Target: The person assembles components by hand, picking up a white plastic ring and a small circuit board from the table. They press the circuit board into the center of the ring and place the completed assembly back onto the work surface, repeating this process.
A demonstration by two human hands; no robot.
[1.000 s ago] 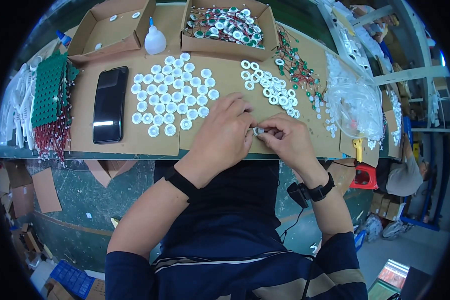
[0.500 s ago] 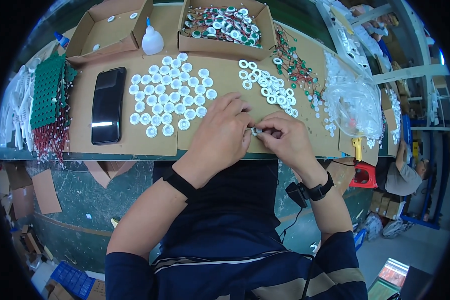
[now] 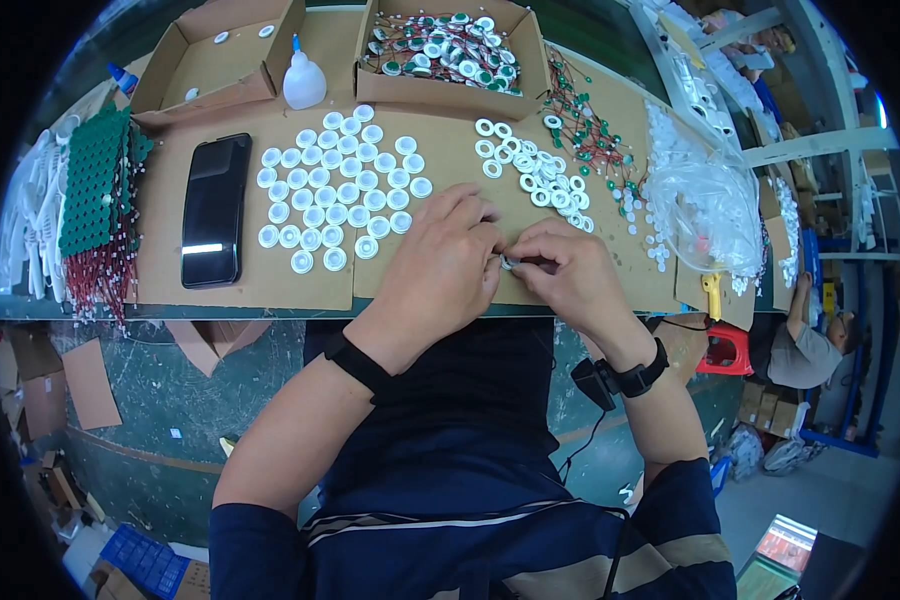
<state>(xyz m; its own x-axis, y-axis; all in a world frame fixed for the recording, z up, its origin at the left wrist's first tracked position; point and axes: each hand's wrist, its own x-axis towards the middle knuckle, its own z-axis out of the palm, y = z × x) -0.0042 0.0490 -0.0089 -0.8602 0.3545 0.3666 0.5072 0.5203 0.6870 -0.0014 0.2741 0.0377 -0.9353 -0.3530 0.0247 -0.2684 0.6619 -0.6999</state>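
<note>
Close to the table's front edge, my left hand (image 3: 442, 262) and my right hand (image 3: 574, 276) meet with fingers pinched. Between their fingertips is a small white ring-shaped part (image 3: 509, 263), mostly covered by the fingers. Both hands seem to grip it. To the left of my left hand, several round white caps (image 3: 337, 214) lie spread over the cardboard sheet (image 3: 300, 292). A loose cluster of white rings (image 3: 542, 198) lies just beyond my right hand.
Behind the caps stand a white squeeze bottle (image 3: 304, 82), an open carton (image 3: 210, 107) and a carton of wired discs (image 3: 450, 97). A black phone (image 3: 213, 210) and green circuit boards (image 3: 95, 185) lie left. Wired green pieces (image 3: 595, 140) and a clear plastic bag (image 3: 705, 215) are right.
My right fingers have shifted very slightly and cover more of the small white part. My left hand has hardly moved.
</note>
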